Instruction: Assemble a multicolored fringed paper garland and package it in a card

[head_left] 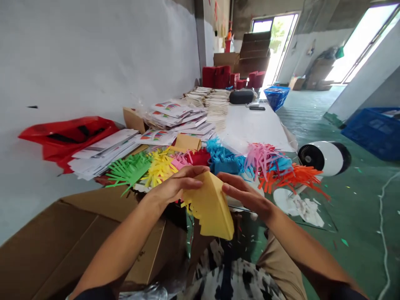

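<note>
Between my two hands is a folded piece of yellow paper (212,208), with a cut, fringed edge on its left side. My left hand (178,183) pinches its upper left part, thumb on top. On its upper right edge, my right hand (242,189) grips with thumb and fingers. Just beyond the hands lie bunches of fringed paper: green (133,168), yellow (161,166), blue (223,156), pink (261,158) and orange (300,177). A dark red piece (200,157) lies behind my left fingers.
Printed sheets (176,118) are piled along the wall, near a red bag (71,135). An open cardboard box (90,221) stands at lower left. A white fan-like device (326,158) and a blue crate (375,131) are to the right. A black case (241,97) lies farther back.
</note>
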`<action>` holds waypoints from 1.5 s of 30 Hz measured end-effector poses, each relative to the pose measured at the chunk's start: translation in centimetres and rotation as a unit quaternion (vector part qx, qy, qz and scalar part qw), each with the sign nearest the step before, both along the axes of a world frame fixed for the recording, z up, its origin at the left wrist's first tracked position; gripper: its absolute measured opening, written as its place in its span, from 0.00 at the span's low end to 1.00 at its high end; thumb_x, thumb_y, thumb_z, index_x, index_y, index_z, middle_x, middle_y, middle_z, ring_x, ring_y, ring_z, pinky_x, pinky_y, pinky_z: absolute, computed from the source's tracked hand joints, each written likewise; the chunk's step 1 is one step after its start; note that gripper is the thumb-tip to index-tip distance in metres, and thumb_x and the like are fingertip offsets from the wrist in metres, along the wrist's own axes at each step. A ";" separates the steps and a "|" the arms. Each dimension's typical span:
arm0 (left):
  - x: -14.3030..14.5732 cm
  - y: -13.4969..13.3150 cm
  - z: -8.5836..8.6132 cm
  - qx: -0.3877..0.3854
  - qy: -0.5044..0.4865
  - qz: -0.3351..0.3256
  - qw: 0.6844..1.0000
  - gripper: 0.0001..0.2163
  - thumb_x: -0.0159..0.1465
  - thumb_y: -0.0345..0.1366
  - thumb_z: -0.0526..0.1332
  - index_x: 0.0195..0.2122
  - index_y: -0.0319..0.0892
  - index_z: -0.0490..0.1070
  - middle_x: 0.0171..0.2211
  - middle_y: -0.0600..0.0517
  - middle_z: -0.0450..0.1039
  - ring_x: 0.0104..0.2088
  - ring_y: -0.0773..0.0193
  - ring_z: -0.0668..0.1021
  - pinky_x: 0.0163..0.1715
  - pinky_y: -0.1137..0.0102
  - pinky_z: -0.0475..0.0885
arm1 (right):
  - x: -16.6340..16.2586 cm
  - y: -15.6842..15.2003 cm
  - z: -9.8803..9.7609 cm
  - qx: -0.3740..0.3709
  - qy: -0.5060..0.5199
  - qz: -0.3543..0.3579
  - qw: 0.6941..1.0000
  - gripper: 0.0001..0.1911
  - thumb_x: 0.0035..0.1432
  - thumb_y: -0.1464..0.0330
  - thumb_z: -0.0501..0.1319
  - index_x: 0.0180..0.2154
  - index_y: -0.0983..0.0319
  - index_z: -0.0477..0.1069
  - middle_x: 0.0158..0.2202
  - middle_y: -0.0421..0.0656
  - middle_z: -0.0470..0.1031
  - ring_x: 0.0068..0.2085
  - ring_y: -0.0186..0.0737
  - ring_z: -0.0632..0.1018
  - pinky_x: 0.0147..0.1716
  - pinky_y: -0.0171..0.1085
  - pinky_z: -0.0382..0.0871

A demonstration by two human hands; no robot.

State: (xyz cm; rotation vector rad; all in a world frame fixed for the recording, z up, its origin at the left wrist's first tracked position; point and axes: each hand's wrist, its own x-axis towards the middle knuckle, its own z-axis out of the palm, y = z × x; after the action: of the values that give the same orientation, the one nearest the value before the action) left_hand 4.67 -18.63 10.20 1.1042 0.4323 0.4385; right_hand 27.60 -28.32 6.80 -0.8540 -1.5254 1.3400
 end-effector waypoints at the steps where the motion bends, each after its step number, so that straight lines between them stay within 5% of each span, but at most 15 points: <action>1: -0.1 0.2 -1.1 -0.011 0.004 -0.002 1.000 0.18 0.50 0.33 0.75 0.43 0.41 0.82 0.37 0.50 0.84 0.34 0.62 0.83 0.35 0.73 0.76 | 0.4 -0.7 -0.8 -0.044 0.020 -0.008 0.999 0.25 0.61 0.44 0.68 0.39 0.60 0.73 0.34 0.39 0.72 0.35 0.35 0.73 0.34 0.33 0.68; 5: -0.2 -0.9 -8.4 -0.081 0.014 -0.122 0.989 0.28 0.43 0.39 0.77 0.48 0.40 0.82 0.38 0.46 0.84 0.39 0.52 0.85 0.40 0.65 0.78 | 3.5 -4.2 -2.8 -0.160 0.052 -0.031 0.985 0.29 0.53 0.46 0.74 0.31 0.60 0.64 0.25 0.33 0.61 0.25 0.27 0.63 0.21 0.29 0.53; 8: 0.7 -2.9 -13.8 -0.141 0.043 -0.283 0.948 0.35 0.36 0.47 0.80 0.47 0.40 0.82 0.31 0.48 0.82 0.32 0.55 0.83 0.32 0.67 0.77 | 6.0 -6.9 -2.5 -0.219 -0.019 -0.021 0.975 0.26 0.56 0.49 0.73 0.33 0.59 0.64 0.25 0.33 0.62 0.23 0.27 0.63 0.18 0.28 0.53; 10: 1.3 -3.4 -15.1 -0.155 0.073 -0.387 0.906 0.34 0.36 0.52 0.80 0.42 0.38 0.82 0.27 0.50 0.80 0.24 0.58 0.79 0.24 0.67 0.74 | 7.2 -8.0 -1.8 -0.243 -0.081 -0.016 0.966 0.23 0.59 0.50 0.71 0.34 0.59 0.65 0.25 0.32 0.63 0.22 0.28 0.63 0.16 0.28 0.55; 13: 2.0 -1.4 -12.9 -0.114 0.132 -0.450 0.876 0.31 0.44 0.60 0.77 0.39 0.39 0.79 0.22 0.53 0.73 0.15 0.64 0.71 0.14 0.69 0.67 | 8.5 -8.0 -1.1 -0.221 -0.160 -0.056 0.961 0.21 0.61 0.52 0.69 0.32 0.59 0.65 0.24 0.32 0.63 0.22 0.28 0.64 0.17 0.28 0.57; 17: 2.1 3.8 -6.8 0.105 0.269 -0.363 0.886 0.29 0.61 0.61 0.68 0.51 0.42 0.76 0.30 0.52 0.79 0.19 0.67 0.73 0.16 0.73 0.64 | 9.7 -5.5 -2.6 -0.161 -0.211 -0.158 0.951 0.20 0.61 0.52 0.68 0.31 0.59 0.67 0.23 0.33 0.64 0.23 0.29 0.66 0.19 0.28 0.59; 20: 2.3 5.4 -4.4 0.386 0.415 -0.145 0.811 0.25 0.67 0.58 0.63 0.55 0.44 0.75 0.39 0.49 0.83 0.33 0.58 0.82 0.33 0.68 0.76 | 10.5 -3.3 -5.4 -0.179 -0.206 -0.208 0.939 0.22 0.58 0.48 0.68 0.36 0.58 0.69 0.25 0.34 0.69 0.24 0.32 0.69 0.19 0.30 0.61; 23: 3.8 3.5 -5.7 0.611 0.391 0.092 0.682 0.28 0.68 0.55 0.64 0.63 0.43 0.71 0.51 0.42 0.82 0.53 0.47 0.82 0.58 0.54 0.74 | 11.2 -1.9 -8.2 -0.215 -0.181 -0.236 0.930 0.27 0.51 0.44 0.70 0.36 0.58 0.67 0.25 0.35 0.70 0.26 0.35 0.74 0.18 0.30 0.61; 26: 6.5 -0.4 -9.8 0.728 0.243 0.060 0.638 0.38 0.65 0.56 0.68 0.71 0.42 0.63 0.69 0.38 0.69 0.72 0.44 0.67 0.74 0.48 0.57 | 11.7 -1.4 -10.4 -0.246 -0.174 -0.258 0.918 0.31 0.46 0.44 0.73 0.39 0.57 0.66 0.26 0.36 0.71 0.29 0.40 0.78 0.18 0.30 0.61; 29: 9.3 -3.8 -14.9 0.760 0.199 -0.017 0.619 0.44 0.64 0.51 0.71 0.75 0.37 0.54 0.75 0.36 0.57 0.76 0.44 0.58 0.75 0.46 0.54 | 12.5 -1.5 -11.6 -0.230 -0.200 -0.261 0.916 0.31 0.48 0.44 0.72 0.42 0.58 0.66 0.29 0.38 0.73 0.29 0.41 0.79 0.18 0.32 0.62; 31: 10.4 -5.0 -17.6 0.757 0.198 0.000 0.623 0.40 0.66 0.43 0.70 0.74 0.33 0.56 0.73 0.35 0.61 0.74 0.45 0.63 0.72 0.50 0.62 | 13.2 -2.1 -11.5 -0.170 -0.269 -0.270 0.909 0.25 0.56 0.48 0.68 0.44 0.58 0.69 0.31 0.39 0.74 0.28 0.40 0.78 0.21 0.34 0.65; 33: 10.7 -5.6 -19.3 0.762 0.197 0.025 0.617 0.30 0.70 0.34 0.65 0.71 0.33 0.62 0.69 0.36 0.67 0.71 0.48 0.69 0.70 0.52 0.67 | 13.7 -3.1 -10.5 -0.082 -0.386 -0.315 0.863 0.17 0.63 0.56 0.63 0.47 0.59 0.72 0.35 0.42 0.78 0.32 0.42 0.78 0.30 0.39 0.71; 37: 10.5 -6.2 -19.1 0.771 0.186 0.050 0.607 0.21 0.72 0.26 0.56 0.66 0.33 0.70 0.65 0.38 0.73 0.67 0.49 0.74 0.65 0.53 0.73 | 12.2 -6.4 -7.8 0.114 -0.564 -0.416 0.704 0.18 0.67 0.67 0.59 0.57 0.61 0.73 0.55 0.54 0.78 0.54 0.56 0.78 0.56 0.54 0.70; 40: 10.7 -6.6 -17.8 0.751 0.198 0.049 0.628 0.19 0.73 0.28 0.57 0.63 0.34 0.73 0.62 0.37 0.76 0.63 0.48 0.77 0.61 0.52 0.76 | 9.4 -8.6 -7.9 0.204 -0.589 -0.287 0.727 0.24 0.69 0.63 0.60 0.63 0.61 0.70 0.63 0.55 0.74 0.63 0.57 0.73 0.65 0.58 0.62; 45: 10.3 -6.1 -16.4 0.712 0.203 0.031 0.672 0.12 0.72 0.30 0.60 0.54 0.39 0.79 0.53 0.41 0.81 0.54 0.52 0.81 0.56 0.57 0.77 | 8.3 -9.0 -10.9 0.143 -0.598 -0.200 0.763 0.21 0.72 0.67 0.58 0.62 0.59 0.75 0.60 0.53 0.78 0.59 0.55 0.76 0.60 0.56 0.68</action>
State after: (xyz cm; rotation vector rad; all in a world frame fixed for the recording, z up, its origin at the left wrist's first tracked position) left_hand 14.95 -24.69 -6.20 2.7819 0.4940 0.5879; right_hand 35.87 -37.33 -4.12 -1.8760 -2.1750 0.0839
